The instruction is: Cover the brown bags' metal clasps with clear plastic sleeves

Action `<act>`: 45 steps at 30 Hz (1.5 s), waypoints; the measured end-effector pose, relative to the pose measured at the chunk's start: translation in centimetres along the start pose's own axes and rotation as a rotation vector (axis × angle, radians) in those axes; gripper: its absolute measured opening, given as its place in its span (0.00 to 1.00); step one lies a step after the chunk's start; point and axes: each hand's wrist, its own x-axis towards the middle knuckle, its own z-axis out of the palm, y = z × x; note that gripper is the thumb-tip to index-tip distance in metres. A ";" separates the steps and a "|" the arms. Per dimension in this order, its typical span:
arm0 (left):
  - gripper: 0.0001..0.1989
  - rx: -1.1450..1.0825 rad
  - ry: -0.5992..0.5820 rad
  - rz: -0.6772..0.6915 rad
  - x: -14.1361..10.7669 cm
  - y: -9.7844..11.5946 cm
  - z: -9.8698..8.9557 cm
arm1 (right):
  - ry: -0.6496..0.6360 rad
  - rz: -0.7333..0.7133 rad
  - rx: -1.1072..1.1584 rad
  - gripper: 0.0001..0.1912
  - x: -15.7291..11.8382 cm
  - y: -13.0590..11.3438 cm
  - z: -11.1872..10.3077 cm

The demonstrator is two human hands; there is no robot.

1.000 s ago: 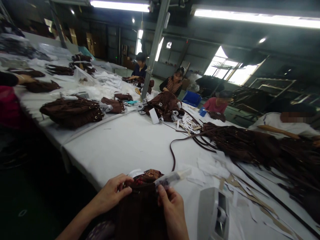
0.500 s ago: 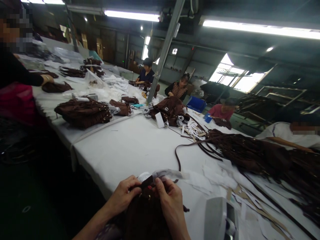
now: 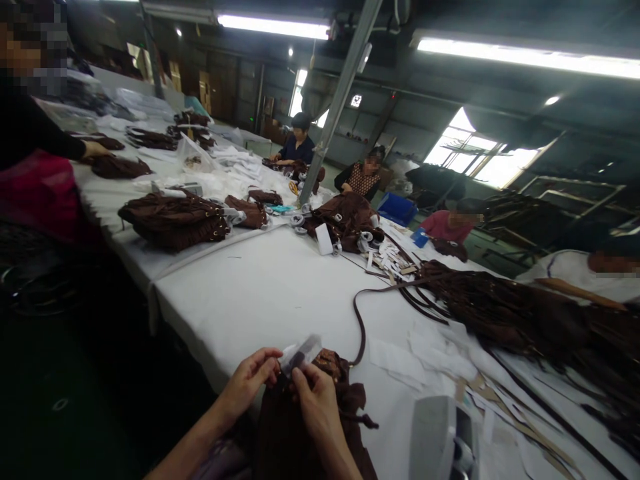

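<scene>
A dark brown drawstring bag (image 3: 280,433) with small gold eyelets is at the table's near edge, below my hands. A piece of clear plastic wrap (image 3: 307,350) lies over a dark part at its top. My right hand (image 3: 317,397) pinches that plastic wrap between thumb and fingers. Close by on the left, the fingers of my left hand (image 3: 250,381) are curled together at the edge of the wrap; what they pinch is hidden. A knotted brown cord hangs from the bag's right side. More brown material with gold eyelets shows behind my right hand.
A grey dispenser-like device (image 3: 435,437) stands right of the bag. Paper strips (image 3: 520,427) and white sheets lie beyond it. Brown bags (image 3: 175,217) and a heap of brown straps (image 3: 500,300) lie on the white table (image 3: 250,287). A metal post (image 3: 340,100) rises behind; several people work around.
My right hand has moved left and lower, closer to my left hand. The plastic wrap has shifted left with it, and more of the brown material on the right is uncovered.
</scene>
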 end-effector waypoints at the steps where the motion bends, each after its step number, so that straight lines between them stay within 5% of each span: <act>1: 0.20 0.015 0.021 0.000 -0.1 -0.2 0.0 | 0.005 -0.029 -0.029 0.17 0.0 -0.1 0.1; 12: 0.13 0.169 0.102 -0.037 0.5 -2.7 0.2 | 0.009 -0.214 -0.329 0.09 -0.8 2.5 0.9; 19: 0.13 0.252 0.016 -0.035 1.0 -1.5 0.0 | -0.112 0.012 0.103 0.13 1.7 1.7 -0.1; 23: 0.14 0.311 0.007 -0.019 1.1 -0.7 0.5 | 0.000 0.069 0.141 0.16 2.9 2.2 -0.8; 27: 0.25 0.476 0.016 0.042 0.4 -1.5 1.1 | 0.080 0.111 0.232 0.18 3.2 3.0 -1.3; 36: 0.22 0.429 -0.122 0.109 1.5 -3.6 1.7 | 0.032 0.202 0.408 0.26 2.8 5.0 -2.3; 41: 0.20 0.337 -0.145 0.081 1.5 -3.7 1.7 | 0.032 0.179 0.404 0.26 2.5 5.7 -2.7; 45: 0.15 0.392 -0.056 0.074 1.1 -2.4 1.4 | 0.127 0.088 0.338 0.21 1.2 5.2 -1.5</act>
